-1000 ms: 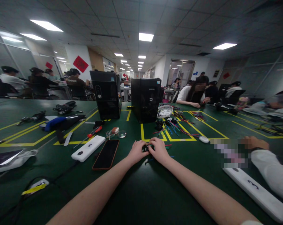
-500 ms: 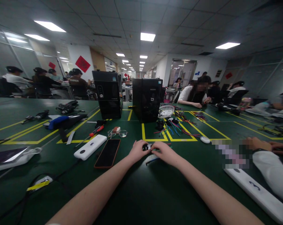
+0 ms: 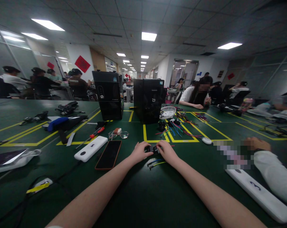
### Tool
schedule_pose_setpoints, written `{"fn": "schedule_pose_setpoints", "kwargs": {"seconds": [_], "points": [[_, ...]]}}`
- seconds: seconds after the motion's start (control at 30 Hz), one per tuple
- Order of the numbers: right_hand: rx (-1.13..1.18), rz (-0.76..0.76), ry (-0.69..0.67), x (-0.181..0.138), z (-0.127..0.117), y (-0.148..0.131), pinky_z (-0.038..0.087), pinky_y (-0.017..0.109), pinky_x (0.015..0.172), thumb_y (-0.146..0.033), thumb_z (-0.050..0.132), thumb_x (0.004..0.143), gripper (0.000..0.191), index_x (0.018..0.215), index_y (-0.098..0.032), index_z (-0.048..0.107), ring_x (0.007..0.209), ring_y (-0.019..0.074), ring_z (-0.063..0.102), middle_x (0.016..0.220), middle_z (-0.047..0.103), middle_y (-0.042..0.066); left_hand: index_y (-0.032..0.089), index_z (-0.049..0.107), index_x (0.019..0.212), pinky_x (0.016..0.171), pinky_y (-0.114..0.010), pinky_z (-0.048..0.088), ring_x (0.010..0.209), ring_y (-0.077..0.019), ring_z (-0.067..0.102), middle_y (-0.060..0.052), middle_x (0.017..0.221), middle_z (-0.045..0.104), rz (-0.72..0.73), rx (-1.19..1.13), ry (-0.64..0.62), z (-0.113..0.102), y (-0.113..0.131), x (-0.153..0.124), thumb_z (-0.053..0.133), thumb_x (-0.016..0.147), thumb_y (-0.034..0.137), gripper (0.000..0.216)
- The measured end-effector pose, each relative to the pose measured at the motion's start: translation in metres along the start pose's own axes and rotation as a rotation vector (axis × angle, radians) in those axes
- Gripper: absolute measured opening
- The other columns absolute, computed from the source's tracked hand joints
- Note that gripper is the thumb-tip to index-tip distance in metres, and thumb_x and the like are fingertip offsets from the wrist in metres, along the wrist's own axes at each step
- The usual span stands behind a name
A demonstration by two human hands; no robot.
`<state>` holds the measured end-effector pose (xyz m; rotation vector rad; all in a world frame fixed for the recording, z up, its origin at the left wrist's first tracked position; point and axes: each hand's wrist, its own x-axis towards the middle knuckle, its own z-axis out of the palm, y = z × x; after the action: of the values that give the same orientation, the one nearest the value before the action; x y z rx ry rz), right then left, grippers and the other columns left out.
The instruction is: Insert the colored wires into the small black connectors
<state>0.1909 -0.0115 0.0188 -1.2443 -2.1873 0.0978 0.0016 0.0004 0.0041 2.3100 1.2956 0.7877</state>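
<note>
Between my two hands is a small black block-like part (image 3: 155, 149) with pale marks; its exact kind is too small to make out. My left hand (image 3: 141, 152) is closed on its left side, thumb and fingers pinching. From the right, my right hand (image 3: 166, 151) pinches the same part with bent fingers. Just below it on the green table lie a blue wire (image 3: 153, 162) and a yellow wire (image 3: 157, 164), both with dark ends. The right hand covers their far ends. A short red wire tip shows behind that hand.
Left of my arms lie a phone (image 3: 108, 155), a white power bank (image 3: 91, 148), a screwdriver (image 3: 96, 134) and glasses (image 3: 123, 135). Two black computer cases (image 3: 148, 101) stand ahead, with coloured wires (image 3: 174, 126) nearby. At right are another white power bank (image 3: 259, 193) and a co-worker's sleeve (image 3: 271, 174).
The black part shows more plainly between my fingers, where a white patch showed before. My right hand has shifted slightly, uncovering the yellow wire. The co-worker's hands at right have moved a little.
</note>
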Motion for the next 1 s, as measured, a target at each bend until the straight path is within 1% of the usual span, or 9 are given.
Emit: {"fn": "schedule_pose_setpoints", "kwargs": {"seconds": [0.1,0.17,0.23,0.37,0.43,0.5,0.63,0.8,1.0], "points": [[0.123,0.098,0.157,0.003,-0.007,-0.001,0.043,0.030,0.074,-0.016,0.044,0.084,0.013,0.081,-0.017,0.056,0.079,0.0162,0.054,0.082,0.058,0.004,0.020,0.060,0.101,0.102,-0.050,0.025,0.105,-0.0247,0.053,-0.006,0.109,0.060,-0.012,0.003,-0.014,0.000,0.000,0.000,0.067,0.071,0.037,0.035],[0.155,0.132,0.203,0.006,-0.019,-0.004,0.044,0.030,0.073,-0.018,0.043,0.085,0.013,0.084,-0.017,0.056,0.079,0.0163,0.054,0.083,0.059,0.004,0.021,0.060,0.101,0.103,-0.051,0.022,0.106,-0.0249,0.053,-0.006,0.109,0.060,-0.013,0.007,-0.015,0.000,0.000,-0.001,0.067,0.071,0.039,0.036],[0.141,0.068,0.077,0.007,-0.031,-0.010,0.043,0.029,0.071,-0.018,0.046,0.084,0.013,0.083,-0.017,0.058,0.077,0.0157,0.054,0.081,0.060,0.004,0.022,0.060,0.101,0.104,-0.051,0.021,0.105,-0.0249,0.053,-0.006,0.108,0.060,-0.018,0.008,0.002,0.000,0.001,-0.001,0.067,0.071,0.039,0.035],[0.099,-0.127,-0.336,0.000,-0.040,-0.031,0.042,0.025,0.068,-0.017,0.052,0.081,0.012,0.079,-0.018,0.063,0.073,0.0135,0.055,0.077,0.062,0.002,0.022,0.061,0.098,0.103,-0.049,0.024,0.102,-0.0246,0.054,-0.005,0.104,0.061,-0.013,0.004,0.017,0.000,0.002,-0.002,0.066,0.071,0.036,0.031],[0.061,-0.183,-0.426,-0.005,-0.039,-0.042,0.043,0.026,0.071,-0.019,0.054,0.080,0.011,0.080,-0.019,0.065,0.077,0.0141,0.057,0.081,0.063,0.002,0.022,0.061,0.097,0.102,-0.048,0.026,0.102,-0.0241,0.054,-0.005,0.103,0.061,-0.004,0.001,0.018,0.000,0.002,-0.003,0.065,0.072,0.035,0.028],[0.021,-0.211,-0.452,-0.009,-0.039,-0.048,0.043,0.028,0.076,-0.022,0.060,0.077,0.011,0.086,-0.021,0.066,0.084,0.0164,0.057,0.089,0.064,0.003,0.022,0.061,0.097,0.102,-0.048,0.026,0.102,-0.0239,0.054,-0.005,0.103,0.061,0.002,-0.003,0.025,0.000,0.002,-0.003,0.064,0.073,0.034,0.027],[-0.062,-0.215,-0.467,-0.012,-0.041,-0.049,0.043,0.031,0.081,-0.024,0.070,0.067,0.035,0.101,-0.022,0.064,0.093,0.0209,0.056,0.100,0.062,0.006,0.022,0.061,0.099,0.102,-0.049,0.026,0.103,-0.0248,0.054,-0.005,0.105,0.061,0.003,-0.012,0.033,0.000,0.001,-0.003,0.065,0.072,0.034,0.031],[-0.165,-0.177,-0.470,-0.013,-0.028,-0.050,0.044,0.029,0.074,-0.019,0.062,0.073,0.015,0.087,-0.019,0.066,0.083,0.0192,0.059,0.090,0.064,0.006,0.023,0.056,0.110,0.104,-0.050,0.024,0.107,-0.0255,0.052,-0.006,0.112,0.060,0.003,-0.054,0.041,-0.001,0.002,-0.003,0.066,0.071,0.033,0.042],[-0.241,-0.177,-0.478,-0.016,-0.010,-0.059,0.042,0.032,0.083,-0.013,0.051,0.076,0.017,0.089,-0.013,0.061,0.089,0.0212,0.057,0.095,0.063,0.011,0.021,0.054,0.113,0.103,-0.048,0.026,0.105,-0.0247,0.054,-0.006,0.110,0.061,0.001,-0.075,0.044,0.001,-0.001,-0.002,0.067,0.070,0.029,0.045]]}}
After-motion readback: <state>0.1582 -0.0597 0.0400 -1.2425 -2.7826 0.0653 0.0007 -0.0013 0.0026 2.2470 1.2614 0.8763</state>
